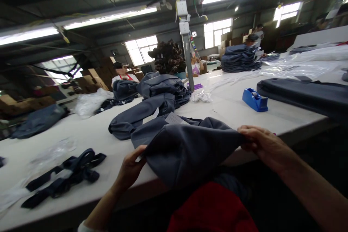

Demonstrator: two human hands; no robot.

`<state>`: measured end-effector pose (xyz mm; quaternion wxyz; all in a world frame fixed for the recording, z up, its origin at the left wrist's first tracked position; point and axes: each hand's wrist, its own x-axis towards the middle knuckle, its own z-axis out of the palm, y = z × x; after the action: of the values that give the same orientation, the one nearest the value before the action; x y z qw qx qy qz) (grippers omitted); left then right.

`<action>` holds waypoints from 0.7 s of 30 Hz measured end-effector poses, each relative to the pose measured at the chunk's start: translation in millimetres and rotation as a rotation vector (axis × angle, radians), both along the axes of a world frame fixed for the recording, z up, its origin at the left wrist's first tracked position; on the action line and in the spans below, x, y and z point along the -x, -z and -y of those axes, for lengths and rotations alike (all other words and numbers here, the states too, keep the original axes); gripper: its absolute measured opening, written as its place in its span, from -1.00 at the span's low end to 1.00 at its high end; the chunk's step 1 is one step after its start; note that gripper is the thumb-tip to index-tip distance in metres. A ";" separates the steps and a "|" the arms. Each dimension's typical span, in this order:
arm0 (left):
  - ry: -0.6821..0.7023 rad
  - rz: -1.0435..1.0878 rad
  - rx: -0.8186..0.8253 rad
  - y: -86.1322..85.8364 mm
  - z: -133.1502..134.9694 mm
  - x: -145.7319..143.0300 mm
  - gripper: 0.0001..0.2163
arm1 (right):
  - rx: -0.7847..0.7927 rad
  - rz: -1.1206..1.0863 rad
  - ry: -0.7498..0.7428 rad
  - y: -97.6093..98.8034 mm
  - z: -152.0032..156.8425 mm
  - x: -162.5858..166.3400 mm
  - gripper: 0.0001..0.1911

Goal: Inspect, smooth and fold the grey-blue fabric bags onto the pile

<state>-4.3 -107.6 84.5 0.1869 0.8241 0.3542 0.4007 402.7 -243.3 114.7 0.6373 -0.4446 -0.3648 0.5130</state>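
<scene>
A dark blue-grey fabric bag [187,148] is stretched between my two hands at the table's front edge, its lower part hanging over that edge. My left hand [130,166] pinches its left corner. The right corner is gripped in the closed fingers of my right hand [257,139]. Behind the held bag, another blue-grey bag [143,116] lies on the white table [225,107]. A white paper label [175,118] shows just above the held fabric.
Dark straps [67,177] and clear plastic [54,152] lie on the left. A blue tape dispenser [255,100] stands right of centre, near a long folded grey piece [304,92]. A metal post [188,58] rises behind stacked bags. Several people [123,72] are farther back.
</scene>
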 end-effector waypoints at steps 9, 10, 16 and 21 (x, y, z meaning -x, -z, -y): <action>0.287 -0.189 -0.197 27.1 25.1 -61.2 -0.81 | 0.107 0.048 0.285 52.5 13.5 -69.5 -0.64; 0.283 -0.196 -0.223 30.0 23.7 -66.5 -0.80 | 0.097 0.044 0.302 53.2 5.4 -74.6 -0.63; 0.212 -0.270 -0.439 66.1 19.6 -109.4 -0.79 | 0.122 0.076 0.368 65.4 -41.5 -107.9 -0.55; 0.220 -0.490 -0.527 97.5 36.9 -135.7 -0.81 | 0.235 0.128 0.364 105.7 -29.9 -119.4 -0.50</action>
<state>131.4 -144.5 -13.0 -0.0800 0.9484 0.1825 0.2466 522.1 -213.4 9.0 0.6387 -0.6059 -0.2558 0.3995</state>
